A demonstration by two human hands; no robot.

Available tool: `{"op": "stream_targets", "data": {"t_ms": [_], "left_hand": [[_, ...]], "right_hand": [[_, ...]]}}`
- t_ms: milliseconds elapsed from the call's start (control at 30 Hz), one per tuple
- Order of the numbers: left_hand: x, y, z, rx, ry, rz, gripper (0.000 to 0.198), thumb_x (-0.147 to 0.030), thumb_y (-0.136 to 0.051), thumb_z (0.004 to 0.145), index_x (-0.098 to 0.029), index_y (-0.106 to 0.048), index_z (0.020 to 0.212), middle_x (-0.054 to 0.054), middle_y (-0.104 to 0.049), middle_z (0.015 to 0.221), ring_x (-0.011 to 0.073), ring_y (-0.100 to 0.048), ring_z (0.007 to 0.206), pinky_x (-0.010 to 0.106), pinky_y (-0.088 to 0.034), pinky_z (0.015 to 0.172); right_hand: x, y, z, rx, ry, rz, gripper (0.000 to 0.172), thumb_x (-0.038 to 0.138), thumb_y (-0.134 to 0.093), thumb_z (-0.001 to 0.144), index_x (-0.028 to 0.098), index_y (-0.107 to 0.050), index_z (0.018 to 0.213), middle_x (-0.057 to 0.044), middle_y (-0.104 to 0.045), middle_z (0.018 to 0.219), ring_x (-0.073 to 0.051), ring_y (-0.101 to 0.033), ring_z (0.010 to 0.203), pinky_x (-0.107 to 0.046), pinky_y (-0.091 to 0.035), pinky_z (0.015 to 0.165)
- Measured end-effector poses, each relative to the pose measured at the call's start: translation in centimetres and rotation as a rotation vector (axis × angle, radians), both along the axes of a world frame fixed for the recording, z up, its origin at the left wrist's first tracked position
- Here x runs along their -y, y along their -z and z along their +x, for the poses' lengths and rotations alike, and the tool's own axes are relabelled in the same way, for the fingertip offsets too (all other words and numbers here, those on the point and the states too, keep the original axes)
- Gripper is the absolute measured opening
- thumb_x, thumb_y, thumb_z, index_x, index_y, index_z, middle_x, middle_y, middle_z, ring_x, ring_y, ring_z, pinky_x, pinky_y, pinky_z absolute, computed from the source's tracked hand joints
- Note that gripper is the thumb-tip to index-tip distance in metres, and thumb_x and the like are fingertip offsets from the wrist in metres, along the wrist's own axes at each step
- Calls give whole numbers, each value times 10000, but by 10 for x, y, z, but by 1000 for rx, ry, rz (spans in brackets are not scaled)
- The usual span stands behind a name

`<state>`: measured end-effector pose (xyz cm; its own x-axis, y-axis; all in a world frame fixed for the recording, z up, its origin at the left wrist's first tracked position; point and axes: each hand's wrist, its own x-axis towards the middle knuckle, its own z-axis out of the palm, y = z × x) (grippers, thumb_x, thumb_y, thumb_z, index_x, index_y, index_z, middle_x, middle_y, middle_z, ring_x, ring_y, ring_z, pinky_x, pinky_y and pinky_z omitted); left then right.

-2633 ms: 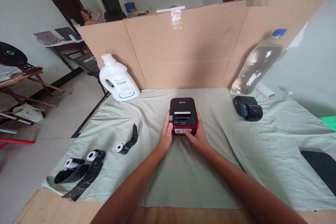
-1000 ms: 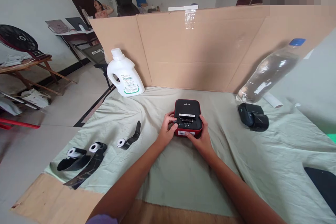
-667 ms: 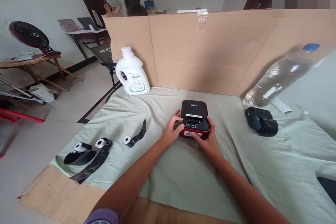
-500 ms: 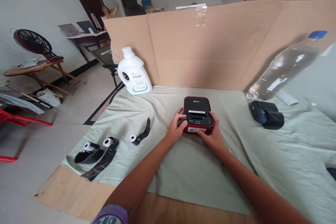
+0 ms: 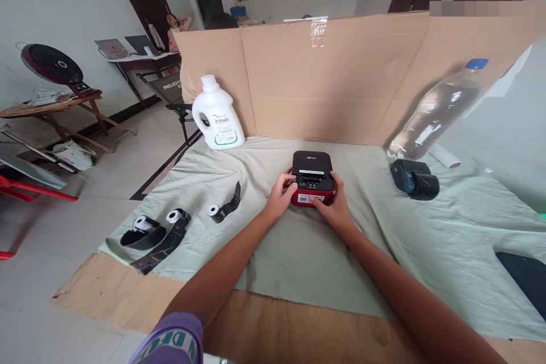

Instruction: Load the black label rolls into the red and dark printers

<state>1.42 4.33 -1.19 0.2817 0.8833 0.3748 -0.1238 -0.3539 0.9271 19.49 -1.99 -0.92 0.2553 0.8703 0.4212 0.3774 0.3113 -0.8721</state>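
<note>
Steadying the printer (image 5: 313, 175) on the cloth (image 5: 307, 264): my left hand (image 5: 280, 194) pinches its left edge, right hand (image 5: 336, 208) wraps the right side, thumb on near face. Likely a holding step; next move needs even pressure.

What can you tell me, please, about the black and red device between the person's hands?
The device is a boxy, round-cornered unit, apparently plastic, with a black top and red sides. Its top bears pale lettering, a white strip and a dark slot; a white label is on the red front. It appears to rest on the pale green cloth. The left hand holds its left side; the right hand holds its right, thumb over part of the label.
</note>
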Motion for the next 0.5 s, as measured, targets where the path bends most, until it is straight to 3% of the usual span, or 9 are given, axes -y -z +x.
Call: {"op": "stream_targets", "data": {"t_ms": [200, 500], "left_hand": [[0, -2, 3, -13, -45, 20, 207, -411, -563, 930, -236, -545, 1038, 78, -610, 1351, 220, -623, 1182, 406, -500, 1026], [-5, 3, 4, -17, -89, 73, 215, -433, -557, 921, -240, -532, 1014, 94, -546, 1422, 218, -576, 1256, 433, -438, 1097]], "right_hand": [[2, -1, 1, 24, -5, 8, 906, 423, -790, 738, 257, -319, 1493, -140, -474, 1473, -307, -521, 1306, -542, -419, 1122], [0, 1, 0, 54, 14, 59, 902, 416, -789, 742, 244, -330, 1499, -139, -458, 1496, -303, -466, 1367, -521, -382, 1160]]}}
